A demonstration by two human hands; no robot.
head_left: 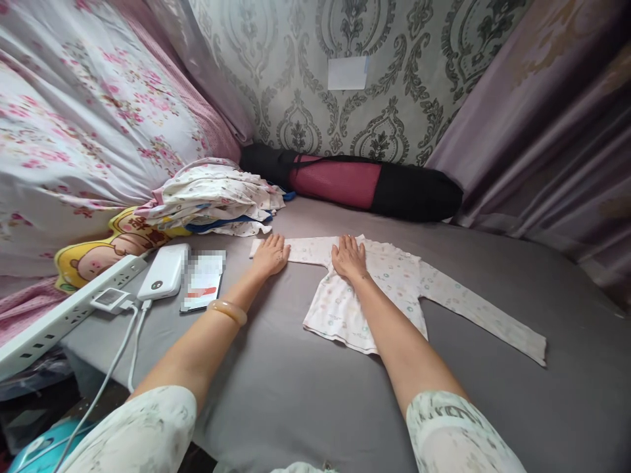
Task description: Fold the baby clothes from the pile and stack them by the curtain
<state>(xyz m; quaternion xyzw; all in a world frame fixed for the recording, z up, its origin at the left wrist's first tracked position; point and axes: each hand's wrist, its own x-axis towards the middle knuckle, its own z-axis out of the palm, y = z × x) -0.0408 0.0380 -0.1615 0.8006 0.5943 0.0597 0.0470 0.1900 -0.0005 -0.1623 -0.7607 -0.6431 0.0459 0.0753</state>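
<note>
A small white long-sleeved shirt (394, 282) with a pale print lies spread on the grey sheet (276, 368). Its left sleeve points to the left, while the other slants down to the right. My left hand (272, 255) rests flat on the left sleeve near its cuff, fingers extended. On the upper body of the shirt, beside that sleeve's shoulder, my right hand (349, 257) lies flat with its fingers stretched out. Neither hand grips anything.
A heap of printed clothes (217, 194) sits at the back left, by a yellow cushion (98, 253). A power bank (165, 270), phone (203, 281) and power strip (64, 318) lie left. A black and red bag (345, 184) lies along the wall.
</note>
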